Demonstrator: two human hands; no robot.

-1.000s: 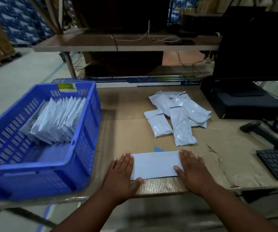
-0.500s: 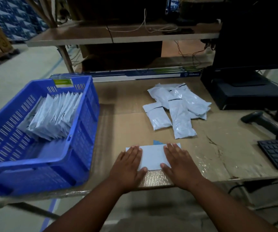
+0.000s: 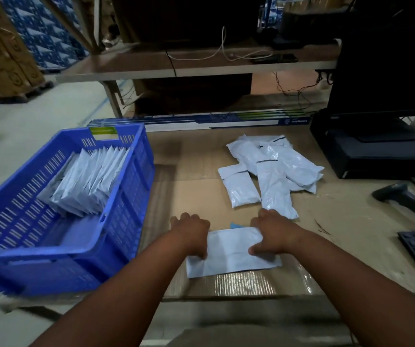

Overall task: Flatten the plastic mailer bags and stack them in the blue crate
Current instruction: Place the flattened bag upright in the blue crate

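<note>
Our left hand (image 3: 191, 230) and right hand (image 3: 270, 231), knuckles up, fingers curled, each grip an end of the flat white plastic mailer bag (image 3: 229, 254).

flat white mailer (image 3: 229, 251) at table edge, stacked mailers (image 3: 88, 181) in blue crate (image 3: 63, 261)
</note>
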